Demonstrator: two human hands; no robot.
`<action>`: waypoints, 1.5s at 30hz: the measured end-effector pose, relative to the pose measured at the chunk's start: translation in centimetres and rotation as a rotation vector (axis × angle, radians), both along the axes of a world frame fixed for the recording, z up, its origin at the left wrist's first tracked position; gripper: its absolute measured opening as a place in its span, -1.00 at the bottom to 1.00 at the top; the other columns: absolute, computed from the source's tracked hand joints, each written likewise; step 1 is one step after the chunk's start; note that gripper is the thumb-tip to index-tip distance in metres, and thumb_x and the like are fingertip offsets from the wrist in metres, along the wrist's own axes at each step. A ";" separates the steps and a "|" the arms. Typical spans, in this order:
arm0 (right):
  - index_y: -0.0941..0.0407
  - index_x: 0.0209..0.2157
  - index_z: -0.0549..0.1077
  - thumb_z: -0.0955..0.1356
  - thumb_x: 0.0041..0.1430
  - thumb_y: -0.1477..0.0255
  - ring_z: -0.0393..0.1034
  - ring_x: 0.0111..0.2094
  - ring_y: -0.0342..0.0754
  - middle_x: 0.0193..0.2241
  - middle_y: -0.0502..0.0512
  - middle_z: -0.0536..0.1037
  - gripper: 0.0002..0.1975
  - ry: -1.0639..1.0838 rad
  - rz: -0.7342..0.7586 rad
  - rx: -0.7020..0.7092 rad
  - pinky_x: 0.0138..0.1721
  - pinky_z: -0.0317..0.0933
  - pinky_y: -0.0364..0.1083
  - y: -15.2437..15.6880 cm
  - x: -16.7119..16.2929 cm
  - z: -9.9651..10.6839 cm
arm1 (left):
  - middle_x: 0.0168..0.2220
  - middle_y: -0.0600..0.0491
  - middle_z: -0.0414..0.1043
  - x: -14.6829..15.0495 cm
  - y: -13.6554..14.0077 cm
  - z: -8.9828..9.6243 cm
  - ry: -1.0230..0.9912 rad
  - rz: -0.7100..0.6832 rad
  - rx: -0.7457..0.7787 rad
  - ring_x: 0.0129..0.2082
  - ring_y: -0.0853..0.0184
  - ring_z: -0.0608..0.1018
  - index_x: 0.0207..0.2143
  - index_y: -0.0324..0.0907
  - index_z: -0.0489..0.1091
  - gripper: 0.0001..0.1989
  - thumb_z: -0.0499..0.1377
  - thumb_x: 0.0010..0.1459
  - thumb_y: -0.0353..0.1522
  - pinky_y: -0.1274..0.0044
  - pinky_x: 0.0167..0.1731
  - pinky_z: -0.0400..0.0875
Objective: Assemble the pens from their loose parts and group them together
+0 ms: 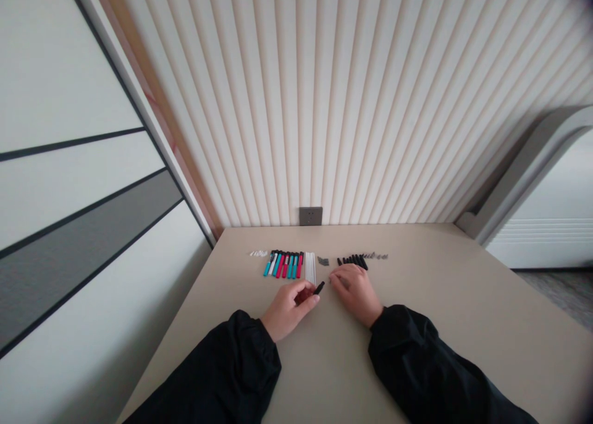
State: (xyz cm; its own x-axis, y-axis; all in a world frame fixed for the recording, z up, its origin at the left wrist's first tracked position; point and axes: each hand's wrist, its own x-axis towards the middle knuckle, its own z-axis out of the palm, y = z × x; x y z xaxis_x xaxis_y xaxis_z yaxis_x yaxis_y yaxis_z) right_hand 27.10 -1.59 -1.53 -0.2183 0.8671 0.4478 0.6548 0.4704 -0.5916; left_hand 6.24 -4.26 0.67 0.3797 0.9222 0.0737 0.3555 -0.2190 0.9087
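Note:
My left hand (286,309) is closed around a black pen part (319,287), its dark end pointing up and right past the fingertips. My right hand (356,293) rests a little to the right, thumb and fingers drawn together; whatever they pinch, if anything, is too small to make out. Beyond the left hand lies a row of markers (283,265) in blue, red and white with black tops. Beside them are thin white rods (310,266). Several black pen caps (356,261) lie just past my right hand, which partly hides them.
Small white pieces (258,253) lie left of the markers. Little grey pieces (323,261) sit between the rods and caps, with more grey bits (376,256) at the right. The beige table (440,300) meets a ribbed wall with a dark socket (310,216).

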 end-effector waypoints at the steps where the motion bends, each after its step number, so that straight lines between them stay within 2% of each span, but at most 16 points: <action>1: 0.07 -0.41 0.52 0.28 0.24 0.39 0.41 -0.23 0.00 -0.34 0.08 0.57 -0.79 0.086 -0.004 -0.020 -0.10 0.23 -0.01 -0.1 0.0 0.1 | -0.38 0.06 0.43 0.0 0.0 0.0 0.000 0.000 0.004 -0.38 0.34 0.45 -0.23 -0.23 0.40 -0.72 0.14 0.16 -0.20 0.55 -0.36 0.32; 5: 0.09 -0.33 0.52 0.27 0.26 0.31 0.42 -0.22 -0.01 -0.31 0.11 0.55 -0.77 0.370 0.013 -0.065 -0.17 0.28 -0.06 -0.7 -0.2 0.9 | -0.38 0.05 0.43 0.0 0.0 0.0 0.008 -0.019 0.020 -0.39 0.34 0.45 -0.23 -0.23 0.41 -0.73 0.12 0.18 -0.21 0.55 -0.37 0.32; 10: 0.09 -0.35 0.52 0.27 0.26 0.29 0.43 -0.23 -0.01 -0.33 0.11 0.55 -0.75 0.470 0.080 -0.074 -0.17 0.29 -0.05 -1.7 -1.0 1.5 | -0.36 0.02 0.46 0.0 0.0 -0.1 0.009 -0.031 0.017 -0.37 0.32 0.46 -0.23 -0.23 0.42 -0.75 0.12 0.18 -0.23 0.54 -0.35 0.32; 18: 0.08 -0.28 0.55 0.28 0.27 0.30 0.42 -0.22 0.00 -0.31 0.12 0.54 -0.76 0.480 0.149 -0.100 -0.16 0.30 -0.03 -2.0 -1.4 1.5 | -0.37 0.02 0.48 0.1 0.0 0.2 0.017 -0.034 0.035 -0.38 0.32 0.47 -0.25 -0.23 0.44 -0.78 0.14 0.17 -0.26 0.55 -0.38 0.30; 33: 0.08 -0.25 0.56 0.28 0.27 0.29 0.43 -0.21 0.00 -0.30 0.14 0.56 -0.75 0.454 0.176 -0.102 -0.14 0.32 -0.01 -2.2 -1.6 1.6 | -0.39 0.03 0.45 0.1 0.1 0.3 0.032 -0.050 0.037 -0.40 0.33 0.44 -0.24 -0.24 0.44 -0.73 0.13 0.17 -0.22 0.56 -0.40 0.30; 45: 0.06 -0.22 0.53 0.32 0.22 0.33 0.43 -0.20 -0.01 -0.27 0.11 0.55 -0.83 0.416 0.203 -0.058 -0.14 0.31 -0.02 -2.4 -1.6 1.6 | -0.40 0.04 0.44 0.2 0.0 0.1 0.035 -0.013 0.060 -0.41 0.33 0.43 -0.25 -0.23 0.44 -0.74 0.13 0.17 -0.22 0.55 -0.38 0.30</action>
State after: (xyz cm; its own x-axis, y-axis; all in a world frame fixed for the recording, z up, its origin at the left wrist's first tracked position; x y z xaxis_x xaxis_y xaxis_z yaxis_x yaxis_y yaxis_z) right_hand 25.52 -3.97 0.06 -0.1982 0.8516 0.4853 0.2542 0.5228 -0.8137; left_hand 6.39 -4.27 0.73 0.3948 0.9115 0.1150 0.3838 -0.2773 0.8808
